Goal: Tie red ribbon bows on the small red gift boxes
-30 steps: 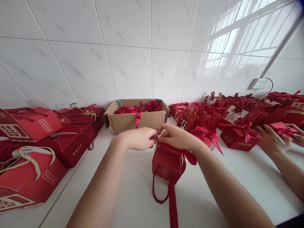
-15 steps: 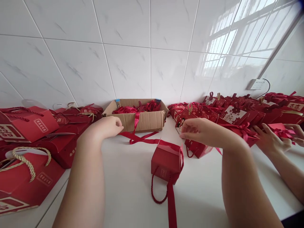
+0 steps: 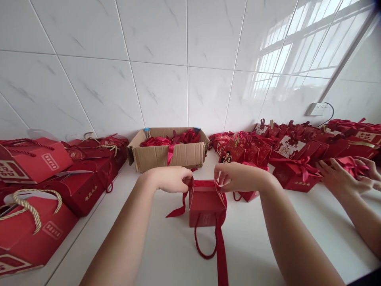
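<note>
Two top edges of one small red box pinched, a ribbon around it

Taking the clock face as centred on the small red box (image 3: 205, 203), with 12 towards the wall, the box rests on the white table (image 3: 160, 246), just below the middle of the view. The left hand (image 3: 173, 179) pinches its top edge at 11 o'clock; the right hand (image 3: 233, 177) grasps the opposite edge at 1 o'clock. Whether the fingers catch ribbon along with card, I cannot tell.

The red ribbon (image 3: 221, 254) trails towards 5 o'clock, and a loose end lies between 8 and 9. At 6 o'clock a rope handle (image 3: 208, 257) loops onto the table.

The step in hand looks like setting the ribbon against the box and squaring its top. The next move seems to call for a steady box and an untwisted ribbon, with both ends within reach.

Towards 11 o'clock sits a cardboard box (image 3: 157, 158) of ribbons. Between 2 and 3, beyond a bow-tied box (image 3: 293, 177), another person's left hand (image 3: 342, 174) is visible.
</note>
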A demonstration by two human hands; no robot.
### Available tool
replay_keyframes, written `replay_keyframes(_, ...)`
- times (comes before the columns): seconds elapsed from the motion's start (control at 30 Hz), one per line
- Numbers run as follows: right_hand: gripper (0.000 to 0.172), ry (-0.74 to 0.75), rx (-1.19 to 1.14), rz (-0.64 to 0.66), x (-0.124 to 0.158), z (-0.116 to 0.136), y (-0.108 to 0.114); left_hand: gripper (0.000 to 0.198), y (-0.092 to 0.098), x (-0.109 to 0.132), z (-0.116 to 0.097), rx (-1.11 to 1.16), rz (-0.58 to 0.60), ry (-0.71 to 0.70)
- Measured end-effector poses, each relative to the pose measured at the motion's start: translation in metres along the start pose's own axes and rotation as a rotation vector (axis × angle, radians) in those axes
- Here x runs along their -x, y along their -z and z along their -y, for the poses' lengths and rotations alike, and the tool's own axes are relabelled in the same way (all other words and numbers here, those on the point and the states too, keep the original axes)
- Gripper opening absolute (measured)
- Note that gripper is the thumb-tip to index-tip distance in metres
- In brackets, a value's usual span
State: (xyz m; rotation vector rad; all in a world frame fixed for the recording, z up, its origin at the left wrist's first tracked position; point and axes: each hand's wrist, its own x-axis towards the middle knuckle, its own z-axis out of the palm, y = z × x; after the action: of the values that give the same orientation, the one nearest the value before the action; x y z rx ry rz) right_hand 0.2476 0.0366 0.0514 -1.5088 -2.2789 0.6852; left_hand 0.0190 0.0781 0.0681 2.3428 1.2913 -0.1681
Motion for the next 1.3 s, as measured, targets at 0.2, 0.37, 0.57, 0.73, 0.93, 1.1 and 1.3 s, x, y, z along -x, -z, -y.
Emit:
replay_keyframes(0.2, 0.022, 0.035, -0.039, 0.036, -0.003, 0.000, 0.007, 0.012, 0.012, 0.016, 0.012, 0.094, -0.055, -0.023)
replay_keyframes(0.37, 0.023, -0.028, 0.003, 0.027, 0.003, -0.007, 0.012, 0.012, 0.017, 0.032, 0.015, 0.209, -0.093, 0.009)
replay_keyframes(0.57, 0.047, -0.110, 0.018, 0.138, 0.013, -0.007, 0.025, 0.023, 0.021, 0.048, 0.014, 0.166, -0.139, 0.067)
replay_keyframes(0.73, 0.057, -0.114, -0.036, 0.080, 0.020, -0.011, 0.035, 0.041, 0.024, 0.059, 0.026, 0.132, -0.251, 0.188)
replay_keyframes(0.93, 0.058, -0.173, -0.086, 0.032, 0.031, -0.018, 0.048, 0.039, 0.026, 0.063, 0.024, 0.245, -0.488, 0.015)
replay_keyframes(1.1, 0.052, -0.156, -0.425, -0.218, 0.040, -0.028, 0.057, 0.032, 0.030, 0.065, 0.018, 0.432, -0.556, -0.086)
replay_keyframes(1.3, 0.025, 0.077, -0.830, -0.433, 0.031, -0.033, 0.056, 0.030, 0.032, 0.063, 0.019, 0.696, -0.628, -0.246)
